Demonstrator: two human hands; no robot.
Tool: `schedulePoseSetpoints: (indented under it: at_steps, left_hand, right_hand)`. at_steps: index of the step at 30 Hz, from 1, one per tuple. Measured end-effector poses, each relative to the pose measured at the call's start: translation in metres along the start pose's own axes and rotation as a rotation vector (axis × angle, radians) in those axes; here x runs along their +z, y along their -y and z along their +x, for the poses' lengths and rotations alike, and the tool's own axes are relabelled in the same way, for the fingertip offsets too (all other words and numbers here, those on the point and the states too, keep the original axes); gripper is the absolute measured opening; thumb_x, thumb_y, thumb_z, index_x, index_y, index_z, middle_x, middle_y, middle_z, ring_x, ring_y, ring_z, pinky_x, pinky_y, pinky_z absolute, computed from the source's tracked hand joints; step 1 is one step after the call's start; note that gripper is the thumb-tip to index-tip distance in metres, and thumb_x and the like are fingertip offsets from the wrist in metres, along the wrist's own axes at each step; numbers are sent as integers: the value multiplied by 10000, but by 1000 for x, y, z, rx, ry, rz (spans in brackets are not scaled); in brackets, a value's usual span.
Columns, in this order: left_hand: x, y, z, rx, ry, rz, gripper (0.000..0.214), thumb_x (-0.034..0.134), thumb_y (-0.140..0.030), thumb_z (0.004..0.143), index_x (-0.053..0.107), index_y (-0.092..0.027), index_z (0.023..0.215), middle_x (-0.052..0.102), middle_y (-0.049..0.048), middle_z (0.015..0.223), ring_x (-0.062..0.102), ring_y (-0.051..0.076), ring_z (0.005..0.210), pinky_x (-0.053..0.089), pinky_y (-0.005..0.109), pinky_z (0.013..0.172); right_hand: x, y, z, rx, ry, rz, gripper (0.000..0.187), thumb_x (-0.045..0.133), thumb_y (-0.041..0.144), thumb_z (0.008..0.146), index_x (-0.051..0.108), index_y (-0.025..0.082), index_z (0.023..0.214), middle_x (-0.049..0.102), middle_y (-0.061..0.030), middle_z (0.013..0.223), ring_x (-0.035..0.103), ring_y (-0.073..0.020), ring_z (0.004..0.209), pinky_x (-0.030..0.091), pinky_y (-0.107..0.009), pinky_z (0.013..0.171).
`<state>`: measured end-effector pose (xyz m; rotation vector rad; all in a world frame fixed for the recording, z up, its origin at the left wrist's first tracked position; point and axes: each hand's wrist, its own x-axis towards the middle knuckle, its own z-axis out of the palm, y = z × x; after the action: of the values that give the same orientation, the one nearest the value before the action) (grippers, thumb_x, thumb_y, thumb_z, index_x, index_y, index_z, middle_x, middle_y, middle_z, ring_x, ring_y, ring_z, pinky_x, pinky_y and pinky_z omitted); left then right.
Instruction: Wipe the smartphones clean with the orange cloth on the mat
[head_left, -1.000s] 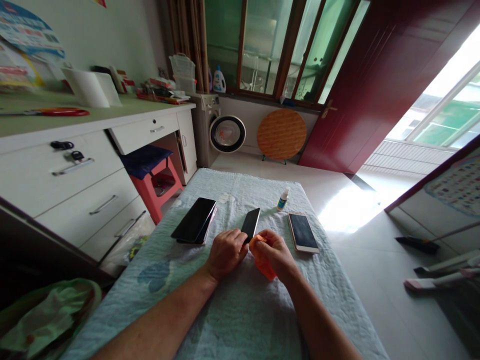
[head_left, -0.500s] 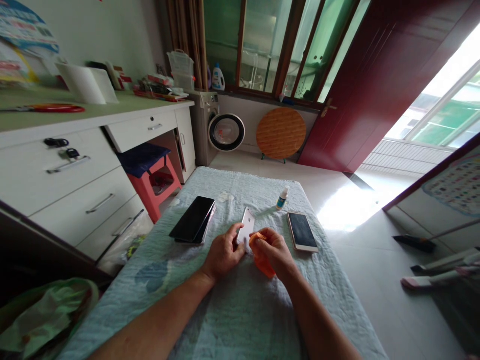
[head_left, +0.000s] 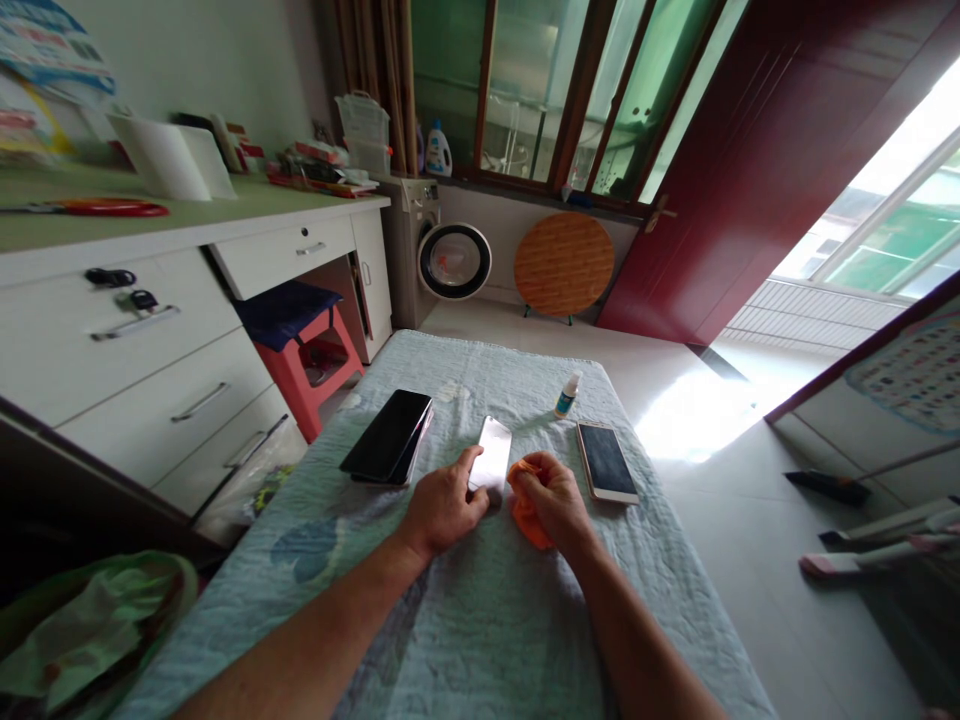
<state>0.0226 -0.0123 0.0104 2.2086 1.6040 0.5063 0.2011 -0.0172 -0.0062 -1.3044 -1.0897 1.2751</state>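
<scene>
My left hand [head_left: 444,503] grips the lower left edge of a silver smartphone [head_left: 493,452], whose back faces up. Bunched in the closed fingers of my right hand [head_left: 553,497] is an orange cloth [head_left: 529,520], just right of the phone and apart from it. Farther right lies a second smartphone [head_left: 608,462] with a gold-white frame, dark screen up. A small spray bottle [head_left: 568,396] with a white cap and blue label stands behind my right hand. To the left, black smartphones [head_left: 388,437] lie stacked, the top one skewed over the lower.
A pale blue quilted cover [head_left: 480,620] spreads under everything. On the left are a white drawer desk [head_left: 150,350] and a red stool [head_left: 315,370]. Beyond stand a washing machine [head_left: 409,225] with its door open, a round wooden tabletop [head_left: 564,265] and a red door [head_left: 720,180].
My right hand has drawn the orange cloth slightly right, off the silver phone. The phone now lies flatter and its back catches more light. My left hand keeps hold of it.
</scene>
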Motion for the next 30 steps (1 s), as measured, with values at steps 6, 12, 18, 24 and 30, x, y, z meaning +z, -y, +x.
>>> schedulePoseSetpoints:
  at_steps: [6, 12, 18, 24, 30]
  left_hand:
    - [0, 3, 1, 2, 0, 79, 474, 518, -268, 869, 487, -199, 1337, 746, 58, 886, 716, 256, 837, 493, 317, 735]
    - [0, 5, 0, 23, 6, 101, 391, 547, -335, 898, 543, -218, 1271, 735, 41, 846, 708, 247, 848, 497, 311, 743]
    - [6, 9, 4, 163, -173, 71, 353, 611, -283, 861, 598, -153, 1190, 675, 105, 1129, 600, 264, 1085, 458, 362, 958]
    - [14, 11, 6, 180, -111, 56, 544, 645, -338, 848, 524, -128, 1335, 575, 145, 1350, 504, 308, 1236, 373, 435, 1078]
    - [15, 8, 2, 165, -53, 26, 628, 701, -454, 802, 548, -138, 1323, 550, 160, 1377, 496, 334, 1256, 375, 451, 1079]
  right_hand:
    - [0, 0, 0, -30, -11, -104, 213, 649, 373, 738, 579, 186, 810, 576, 40, 576, 501, -99, 458, 366, -189, 414]
    - [-1, -2, 1, -46, -33, -170, 191, 626, 347, 739, 601, 180, 828, 607, 22, 621, 534, -104, 487, 403, -192, 444]
    - [0, -2, 1, -80, -56, -292, 210, 608, 368, 758, 634, 177, 841, 611, 17, 596, 536, -106, 489, 390, -189, 456]
    - [1, 2, -2, -127, -73, -491, 194, 588, 358, 785, 665, 188, 840, 614, 23, 577, 526, -108, 503, 383, -195, 491]
    - [1, 5, -5, -124, -66, -514, 181, 586, 362, 778, 662, 201, 814, 578, 42, 534, 484, -109, 471, 349, -201, 467]
